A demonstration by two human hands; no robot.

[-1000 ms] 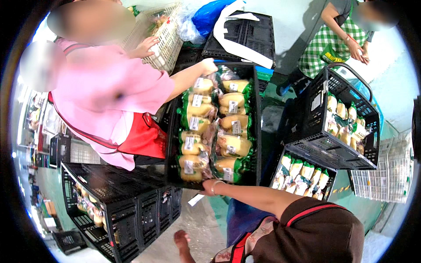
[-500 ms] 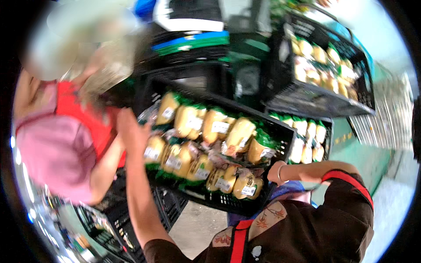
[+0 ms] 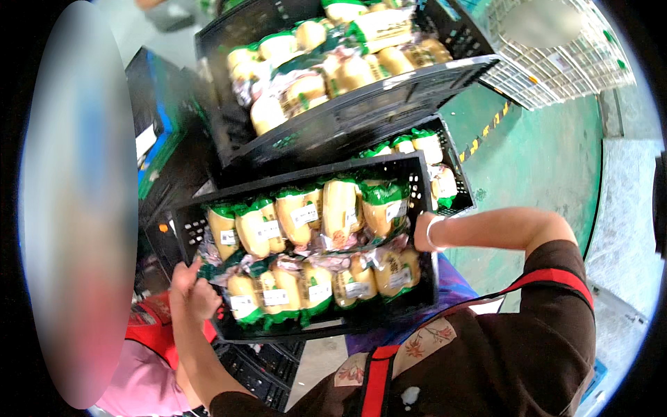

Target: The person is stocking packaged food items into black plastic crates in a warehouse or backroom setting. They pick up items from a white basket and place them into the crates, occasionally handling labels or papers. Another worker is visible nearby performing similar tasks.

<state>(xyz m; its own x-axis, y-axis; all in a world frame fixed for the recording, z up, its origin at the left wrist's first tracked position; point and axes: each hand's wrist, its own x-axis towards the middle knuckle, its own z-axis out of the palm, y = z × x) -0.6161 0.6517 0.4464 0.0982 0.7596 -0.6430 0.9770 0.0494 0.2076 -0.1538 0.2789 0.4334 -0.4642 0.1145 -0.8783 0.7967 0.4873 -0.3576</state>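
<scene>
A black plastic crate point(image 3: 379, 316) hangs tilted before my body, its right end higher in the picture than its left. Inside lie two rows of oblong pale-yellow produce packs point(image 3: 302, 215), wrapped in clear film with green ends and white labels. My left hand point(image 3: 185, 279) is closed at the crate's left end. My right hand point(image 3: 425, 233) is closed on its right end wall, with a white band round the wrist. What looks like a co-worker's hand point(image 3: 206, 299) is beside my left hand, partly behind my forearm.
Another black crate point(image 3: 361, 104) of similar packs stands tilted just beyond mine. A smaller crate point(image 3: 455, 167) sits lower behind it. White mesh crates point(image 3: 563, 62) are at the far right, by a striped floor line point(image 3: 486, 130). A person in a pink sleeve point(image 3: 142, 379) is close at left.
The held crate has swung round: its right end has risen in the picture and its left end has dropped. The view has turned, and the far crate appears larger and further left.
</scene>
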